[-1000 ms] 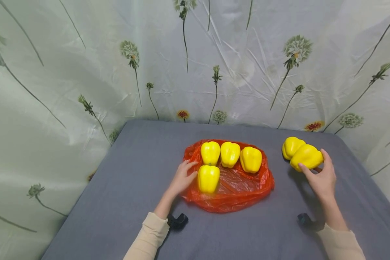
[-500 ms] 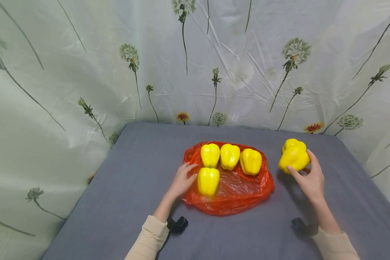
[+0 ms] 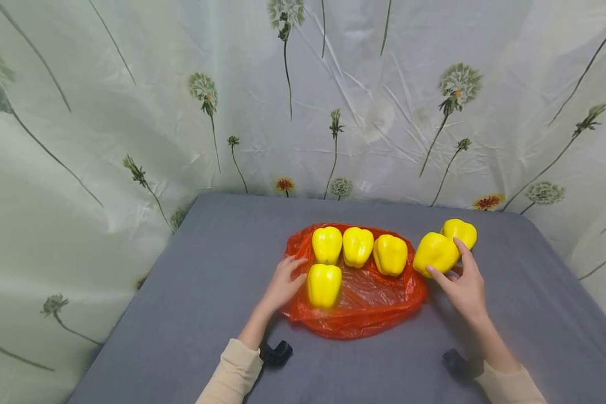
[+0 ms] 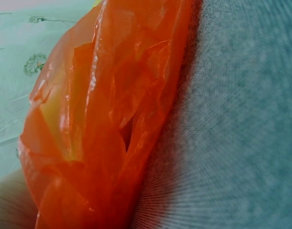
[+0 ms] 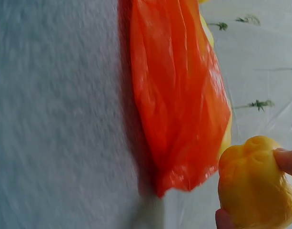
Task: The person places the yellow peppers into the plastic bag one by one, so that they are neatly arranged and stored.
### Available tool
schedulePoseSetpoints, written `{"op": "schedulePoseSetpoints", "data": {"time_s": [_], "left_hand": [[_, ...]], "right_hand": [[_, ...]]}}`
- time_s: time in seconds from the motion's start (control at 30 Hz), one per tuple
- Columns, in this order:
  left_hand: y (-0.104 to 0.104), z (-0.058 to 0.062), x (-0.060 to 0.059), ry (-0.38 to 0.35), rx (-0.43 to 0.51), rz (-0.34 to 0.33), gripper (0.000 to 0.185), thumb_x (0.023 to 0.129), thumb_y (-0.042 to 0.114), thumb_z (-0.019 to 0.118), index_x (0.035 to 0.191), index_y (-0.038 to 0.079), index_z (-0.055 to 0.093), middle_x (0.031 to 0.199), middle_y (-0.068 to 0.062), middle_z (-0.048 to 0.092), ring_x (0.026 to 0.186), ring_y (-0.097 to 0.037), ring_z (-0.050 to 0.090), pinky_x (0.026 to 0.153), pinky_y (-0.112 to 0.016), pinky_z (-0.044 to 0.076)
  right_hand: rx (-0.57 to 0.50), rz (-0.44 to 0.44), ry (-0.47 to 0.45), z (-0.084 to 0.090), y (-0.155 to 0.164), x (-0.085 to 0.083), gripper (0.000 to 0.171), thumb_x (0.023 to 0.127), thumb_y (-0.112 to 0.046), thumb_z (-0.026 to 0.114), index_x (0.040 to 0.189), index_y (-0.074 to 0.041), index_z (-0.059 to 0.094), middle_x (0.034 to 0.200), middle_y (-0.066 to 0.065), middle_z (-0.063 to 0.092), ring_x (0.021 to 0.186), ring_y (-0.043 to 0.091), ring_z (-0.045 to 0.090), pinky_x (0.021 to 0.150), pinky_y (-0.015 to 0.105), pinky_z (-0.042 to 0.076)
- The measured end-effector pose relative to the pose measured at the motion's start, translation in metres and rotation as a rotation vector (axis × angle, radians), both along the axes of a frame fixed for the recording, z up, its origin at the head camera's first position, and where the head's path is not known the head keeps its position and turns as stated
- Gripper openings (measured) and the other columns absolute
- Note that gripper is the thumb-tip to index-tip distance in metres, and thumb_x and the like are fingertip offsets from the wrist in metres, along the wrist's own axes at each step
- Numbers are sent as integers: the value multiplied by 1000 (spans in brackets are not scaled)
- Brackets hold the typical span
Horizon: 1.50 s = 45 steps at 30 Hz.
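A grey cloth-covered table (image 3: 192, 292) fills the lower part of the head view, backed by a pale green curtain printed with dandelions (image 3: 131, 112) that wraps round from nine o'clock through twelve to three. At the table's centre lies a crumpled orange plastic bag (image 3: 368, 303), spread flat like a mat, and on it sit four glossy yellow bell peppers: three in a row along its twelve o'clock edge, the left one (image 3: 326, 244), the middle one (image 3: 357, 246) and the right one (image 3: 390, 255), each just beside the next, and a fourth pepper (image 3: 324, 285) at the bag's eight o'clock, just below the left one. The left hand (image 3: 283, 283) rests at the bag's nine o'clock rim with fingers loosely extended, touching the plastic beside that fourth pepper and holding nothing; the left wrist view shows only bag folds (image 4: 103, 119) and grey cloth. The right hand (image 3: 462, 286) grips a fifth yellow bell pepper (image 3: 435, 253) between thumb and curled fingers, raised just beyond the bag's two o'clock edge, near the right pepper of the row; the right wrist view shows this held pepper (image 5: 255, 186) pinched by fingertips (image 5: 287, 161) next to the bag's edge (image 5: 179, 105). A sixth yellow pepper (image 3: 460, 232) lies on the cloth at one o'clock from the held one, just behind it.
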<state>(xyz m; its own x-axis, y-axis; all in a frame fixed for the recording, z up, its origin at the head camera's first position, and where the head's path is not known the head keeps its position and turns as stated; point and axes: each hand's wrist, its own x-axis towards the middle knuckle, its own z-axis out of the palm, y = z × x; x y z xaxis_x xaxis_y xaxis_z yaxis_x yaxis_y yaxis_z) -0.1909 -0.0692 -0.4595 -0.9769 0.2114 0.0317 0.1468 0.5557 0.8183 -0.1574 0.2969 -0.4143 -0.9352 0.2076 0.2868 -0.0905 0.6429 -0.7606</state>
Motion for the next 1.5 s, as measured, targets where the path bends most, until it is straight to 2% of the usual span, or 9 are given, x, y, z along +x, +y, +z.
{"op": "schedulePoseSetpoints", "data": {"time_s": [0.37, 0.57, 0.63, 0.77, 0.83, 0.97, 1.23, 1.37, 1.5], "left_hand": [[0, 0, 3, 11, 11, -4, 40, 92, 18, 52, 131, 7, 53, 147, -22, 35, 137, -40, 30, 109, -61, 28], [0, -1, 4, 8, 11, -1, 40, 92, 18, 52, 131, 7, 53, 147, -22, 35, 137, -40, 30, 109, -62, 28], [-1, -1, 4, 7, 12, -1, 40, 92, 18, 52, 131, 7, 53, 147, -23, 35, 137, -41, 30, 109, -62, 28], [-1, -2, 3, 9, 15, -2, 40, 92, 18, 52, 131, 6, 53, 147, -24, 35, 137, -41, 30, 109, -61, 28], [-1, -2, 3, 11, 14, -4, 41, 92, 18, 52, 131, 6, 53, 147, -23, 34, 137, -41, 30, 109, -61, 28], [-2, -2, 3, 25, 6, -12, 41, 92, 18, 53, 131, 6, 53, 146, -24, 35, 137, -41, 31, 109, -61, 28], [-2, -2, 2, 33, 18, -25, 41, 92, 18, 51, 131, 6, 52, 146, -24, 35, 136, -41, 30, 109, -62, 28], [-2, -2, 2, 29, 12, -22, 41, 92, 18, 51, 132, 7, 52, 147, -23, 35, 136, -41, 30, 109, -61, 28], [-2, -2, 1, 33, 7, -19, 41, 92, 19, 51, 131, 7, 52, 146, -23, 36, 136, -40, 32, 109, -61, 29]], "right_hand": [[-27, 75, -20, 2, -18, 6, 82, 83, -19, 70, 149, -12, 22, 144, 23, 35, 105, 43, 53, 70, -7, 33], [-56, 119, -42, 1, -29, 10, 82, 83, -18, 70, 149, -11, 22, 146, 20, 34, 108, 41, 54, 71, -3, 38], [-49, 132, -47, 1, -33, 10, 82, 83, -18, 71, 148, -11, 22, 146, 20, 34, 108, 41, 55, 73, 2, 44], [-40, 153, -55, -1, -42, 13, 82, 82, -20, 71, 148, -11, 23, 145, 18, 35, 111, 39, 55, 79, 21, 55], [-41, 170, -62, -3, -47, 14, 81, 82, -21, 72, 147, -12, 24, 144, 17, 36, 112, 38, 54, 83, 34, 56], [-40, 210, -79, -7, -57, 17, 81, 81, -24, 72, 147, -15, 26, 142, 17, 37, 113, 33, 50, 86, 44, 54], [-57, 263, -99, -15, -73, 20, 80, 78, -25, 75, 145, -15, 31, 139, 16, 41, 108, 29, 53, 81, 36, 56], [-82, 297, -113, -16, -78, 18, 80, 78, -25, 76, 144, -14, 32, 135, 15, 44, 106, 29, 55, 80, 37, 57], [-80, 322, -165, -16, -81, 16, 80, 78, -30, 75, 144, -17, 31, 135, 14, 44, 108, 30, 54, 79, 38, 57]]}}
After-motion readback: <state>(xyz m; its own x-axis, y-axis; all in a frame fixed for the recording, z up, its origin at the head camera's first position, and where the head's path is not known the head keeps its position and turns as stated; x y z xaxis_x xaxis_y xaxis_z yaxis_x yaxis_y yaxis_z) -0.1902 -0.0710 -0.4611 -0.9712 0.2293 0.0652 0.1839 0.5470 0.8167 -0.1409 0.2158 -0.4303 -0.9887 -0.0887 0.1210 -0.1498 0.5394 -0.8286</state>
